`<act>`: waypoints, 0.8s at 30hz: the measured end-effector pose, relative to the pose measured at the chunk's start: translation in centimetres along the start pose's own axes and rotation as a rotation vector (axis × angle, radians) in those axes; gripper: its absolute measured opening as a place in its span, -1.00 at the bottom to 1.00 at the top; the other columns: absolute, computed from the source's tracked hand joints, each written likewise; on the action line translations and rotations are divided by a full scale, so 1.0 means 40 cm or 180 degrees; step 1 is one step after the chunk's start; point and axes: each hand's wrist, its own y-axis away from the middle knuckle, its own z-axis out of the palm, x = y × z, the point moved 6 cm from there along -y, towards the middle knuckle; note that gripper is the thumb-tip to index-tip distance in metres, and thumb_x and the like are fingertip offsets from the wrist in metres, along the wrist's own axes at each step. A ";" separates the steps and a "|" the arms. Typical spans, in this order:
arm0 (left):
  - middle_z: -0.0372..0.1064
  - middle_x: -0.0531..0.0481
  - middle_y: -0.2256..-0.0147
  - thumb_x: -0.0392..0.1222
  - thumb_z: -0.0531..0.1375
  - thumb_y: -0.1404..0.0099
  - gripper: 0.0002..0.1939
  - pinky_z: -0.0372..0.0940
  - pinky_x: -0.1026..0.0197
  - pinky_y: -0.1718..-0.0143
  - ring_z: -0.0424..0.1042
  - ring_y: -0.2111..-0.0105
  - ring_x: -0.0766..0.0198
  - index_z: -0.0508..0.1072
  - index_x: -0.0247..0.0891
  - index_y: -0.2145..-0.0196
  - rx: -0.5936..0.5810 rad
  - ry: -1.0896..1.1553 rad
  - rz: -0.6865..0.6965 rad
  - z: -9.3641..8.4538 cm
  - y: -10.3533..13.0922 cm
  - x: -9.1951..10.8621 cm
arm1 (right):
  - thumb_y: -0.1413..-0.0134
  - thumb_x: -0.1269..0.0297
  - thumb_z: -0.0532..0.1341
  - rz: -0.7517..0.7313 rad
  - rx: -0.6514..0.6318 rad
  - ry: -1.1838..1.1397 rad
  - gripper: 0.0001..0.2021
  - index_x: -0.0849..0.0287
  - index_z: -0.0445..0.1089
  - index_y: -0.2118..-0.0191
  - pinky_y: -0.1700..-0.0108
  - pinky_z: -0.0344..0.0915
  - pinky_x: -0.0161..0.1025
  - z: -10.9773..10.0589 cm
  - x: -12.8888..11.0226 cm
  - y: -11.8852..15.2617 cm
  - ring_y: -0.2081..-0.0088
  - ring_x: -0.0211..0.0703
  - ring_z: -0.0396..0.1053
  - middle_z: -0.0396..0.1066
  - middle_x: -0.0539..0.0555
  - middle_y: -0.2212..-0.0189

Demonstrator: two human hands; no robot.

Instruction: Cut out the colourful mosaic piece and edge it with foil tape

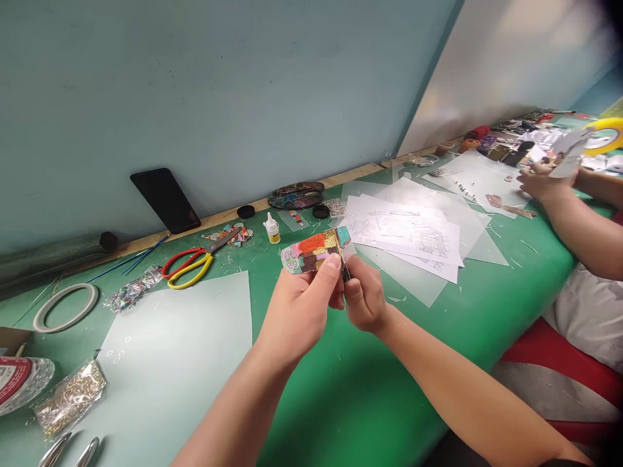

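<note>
My left hand (306,305) is closed on a flat, brightly coloured cutout sheet (311,245), the thumb pressing on its face. Patches of red, yellow, green and purple with dark outlines cover the sheet. My right hand (365,295) is closed at the sheet's right edge around small scissors (346,274); only a narrow dark part of them shows, and the handles are hidden by the fingers. The blade lies against the sheet, near a teal corner. Both hands are held above the green table (311,383), close together.
Behind my hands stand a glue bottle (272,229) and red-yellow scissors (195,264). A phone (165,200) leans on the wall. Drawn papers (409,227) lie right, a tape ring (65,308) and bead bag (72,397) left. A co-worker's hands (548,180) hold yellow-handled scissors (603,136).
</note>
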 end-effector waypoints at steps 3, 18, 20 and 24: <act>0.27 0.02 0.55 0.00 0.05 -0.51 -0.49 0.21 0.17 0.34 0.27 0.47 0.29 0.27 -0.22 0.59 -0.0050 -0.0019 0.0057 0.011 0.005 0.004 | -0.49 -0.03 -0.05 0.0122 0.0023 -0.0266 -0.66 0.05 0.20 0.27 0.39 0.35 -0.10 0.003 0.005 0.007 0.62 -0.13 0.30 0.28 -0.09 0.71; 0.09 0.06 0.66 0.04 0.04 -0.51 -0.44 0.06 0.23 0.58 0.11 0.60 0.34 0.15 -0.20 0.63 0.0203 -0.0180 -0.0059 0.016 0.009 0.010 | -0.50 -0.03 -0.10 0.0141 0.0146 0.0044 -0.64 0.06 0.21 0.24 0.49 0.23 -0.18 0.005 0.001 0.012 0.65 -0.19 0.23 0.31 -0.09 0.69; 0.09 0.05 0.66 0.06 0.05 -0.50 -0.44 0.06 0.23 0.58 0.11 0.59 0.34 0.14 -0.20 0.64 0.0202 -0.0208 -0.0028 0.017 0.009 0.011 | -0.51 -0.02 -0.10 0.0129 0.0110 0.0016 -0.66 0.06 0.21 0.22 0.48 0.24 -0.17 0.007 -0.002 0.011 0.65 -0.19 0.23 0.30 -0.10 0.70; 0.10 0.07 0.65 0.01 0.03 -0.52 -0.49 0.07 0.23 0.56 0.11 0.58 0.34 0.16 -0.20 0.58 0.0215 -0.0348 0.0117 0.015 0.011 0.018 | -0.51 0.01 -0.09 0.0001 0.0089 0.0004 -0.68 0.06 0.22 0.21 0.47 0.25 -0.17 0.008 -0.013 0.005 0.62 -0.19 0.25 0.30 -0.09 0.68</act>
